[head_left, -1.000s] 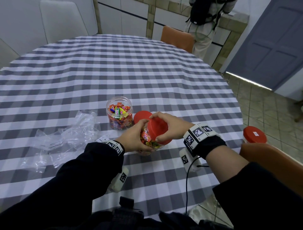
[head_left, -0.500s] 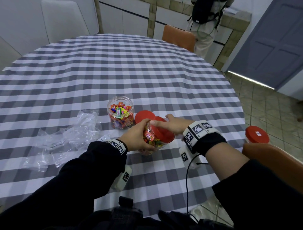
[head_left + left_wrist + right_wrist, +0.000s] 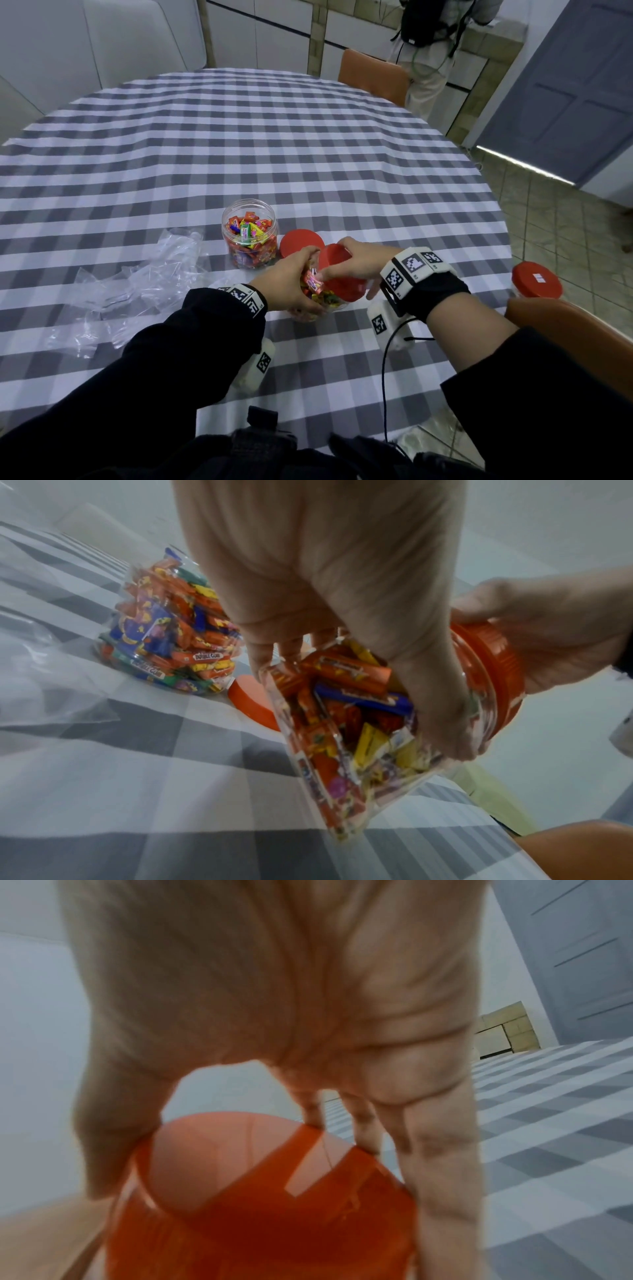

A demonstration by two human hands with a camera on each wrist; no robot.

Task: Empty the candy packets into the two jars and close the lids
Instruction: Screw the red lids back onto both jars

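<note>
Checked tablecloth (image 3: 308,144) covers a round table; empty clear packets (image 3: 137,281) lie at left. Left hand (image 3: 287,287) wraps the near jar (image 3: 359,737), full of candy and tilted right. Right hand (image 3: 359,263) clamps its red lid (image 3: 339,274), fingers curled over the rim. Far jar (image 3: 249,233) stands open, filled, its loose lid (image 3: 301,241) just to its right. Judgement: screwing on first lid. Hold the jar firm, seat the lid square on the threads, turn until snug; cross-threading is the risk.
</note>
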